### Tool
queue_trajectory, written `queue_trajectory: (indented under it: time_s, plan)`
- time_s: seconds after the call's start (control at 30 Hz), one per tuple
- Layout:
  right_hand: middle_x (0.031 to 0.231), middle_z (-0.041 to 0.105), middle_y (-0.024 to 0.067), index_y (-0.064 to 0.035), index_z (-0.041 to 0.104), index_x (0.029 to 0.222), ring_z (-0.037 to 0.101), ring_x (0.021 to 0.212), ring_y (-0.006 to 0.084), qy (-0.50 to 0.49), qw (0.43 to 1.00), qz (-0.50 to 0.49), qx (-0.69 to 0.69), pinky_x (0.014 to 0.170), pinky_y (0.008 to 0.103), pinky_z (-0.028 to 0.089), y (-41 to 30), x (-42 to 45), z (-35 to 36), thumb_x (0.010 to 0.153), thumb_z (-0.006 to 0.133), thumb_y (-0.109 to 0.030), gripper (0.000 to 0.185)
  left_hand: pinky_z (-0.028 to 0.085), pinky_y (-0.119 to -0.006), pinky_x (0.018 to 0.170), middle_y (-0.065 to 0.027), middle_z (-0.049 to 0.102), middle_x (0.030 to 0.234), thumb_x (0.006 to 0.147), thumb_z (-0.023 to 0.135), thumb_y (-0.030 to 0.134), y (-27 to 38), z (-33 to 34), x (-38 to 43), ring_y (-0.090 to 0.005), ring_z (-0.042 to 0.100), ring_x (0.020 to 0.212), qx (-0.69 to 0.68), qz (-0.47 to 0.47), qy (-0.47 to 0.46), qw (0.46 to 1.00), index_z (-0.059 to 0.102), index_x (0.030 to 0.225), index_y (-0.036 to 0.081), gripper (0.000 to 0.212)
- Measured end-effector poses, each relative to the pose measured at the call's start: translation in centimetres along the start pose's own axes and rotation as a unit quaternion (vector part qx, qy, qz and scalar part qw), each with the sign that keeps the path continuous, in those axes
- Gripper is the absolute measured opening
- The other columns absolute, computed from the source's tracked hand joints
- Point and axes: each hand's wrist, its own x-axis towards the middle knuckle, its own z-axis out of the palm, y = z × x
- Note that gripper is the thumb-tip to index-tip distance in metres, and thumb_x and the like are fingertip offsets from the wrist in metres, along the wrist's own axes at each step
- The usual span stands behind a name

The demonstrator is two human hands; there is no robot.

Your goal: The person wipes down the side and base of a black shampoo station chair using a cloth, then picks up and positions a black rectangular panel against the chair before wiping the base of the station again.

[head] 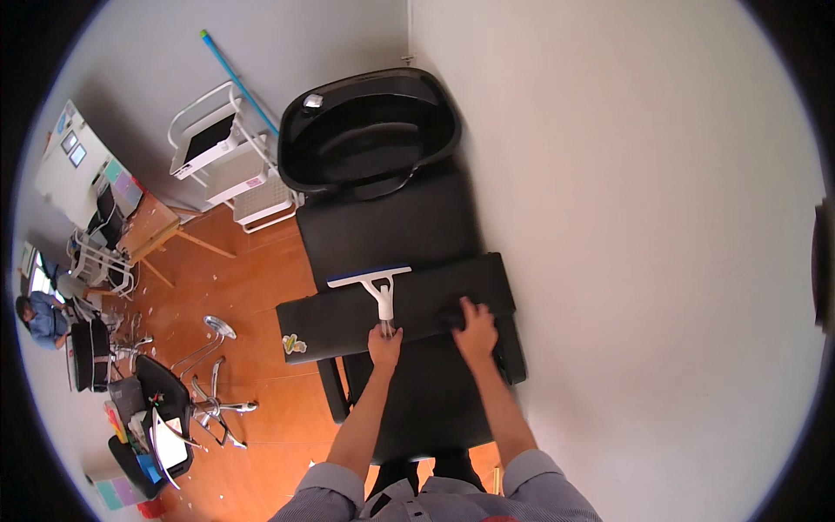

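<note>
My left hand is closed around the handle of a white squeegee with a blue edge. The squeegee's head lies over a black padded board that crosses a black salon shampoo chair. At the board's right part, my right hand has its fingers spread around a small dark object, blurred against the black padding; whether it grips it is unclear. A sticker marks the board's left end. Beyond the chair's backrest is a black shampoo basin with a chrome fitting.
A pale wall runs close along the right. Left of the basin stand a white tiered trolley and a blue pole. Wheeled salon chairs and a wooden table are farther left. A person is at the far left.
</note>
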Motion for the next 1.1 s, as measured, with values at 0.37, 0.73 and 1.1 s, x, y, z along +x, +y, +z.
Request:
queue_trajectory:
  time_s: [0.37, 0.73, 1.1]
  plan:
    - [0.113, 0.047, 0.0132, -0.0200, 0.043, 0.129, 0.052, 0.099, 0.0332, 0.039, 0.997, 0.033, -0.049, 0.075, 0.0419, 0.051, -4.8, 5.4, 1.8, 0.067, 0.075, -0.025, 0.069, 0.047, -0.040, 0.063, -0.0129, 0.062, 0.070, 0.072, 0.072, 0.031, -6.3, -12.6, 3.1, -0.0312, 0.062, 0.068, 0.076, -0.075, 0.145, 0.984, 0.056, 0.077, 0.003, 0.032]
    - [0.114, 0.048, 0.0122, -0.0271, 0.046, 0.128, 0.052, 0.099, 0.0332, 0.004, 0.990, -0.125, -0.062, 0.076, 0.0428, 0.050, -6.5, 2.3, 3.3, 0.060, 0.077, -0.019, 0.075, 0.047, -0.035, 0.064, -0.0082, 0.062, 0.068, 0.067, 0.077, 0.030, -9.3, -13.9, 3.7, -0.0222, 0.062, 0.066, -0.014, -0.137, 0.126, 0.983, 0.058, 0.074, 0.005, 0.032]
    - [0.098, 0.052, 0.0116, -0.0116, 0.059, 0.097, 0.056, 0.087, 0.0306, 0.013, 0.983, -0.093, -0.158, 0.065, 0.0377, 0.053, -18.0, 7.9, 8.7, 0.081, 0.054, -0.016, 0.017, 0.044, -0.031, 0.060, -0.0038, 0.058, 0.065, 0.067, 0.079, 0.021, -7.4, -13.8, 3.3, -0.0153, 0.055, 0.061, -0.132, -0.138, 0.097, 0.977, 0.055, 0.070, 0.007, 0.028]
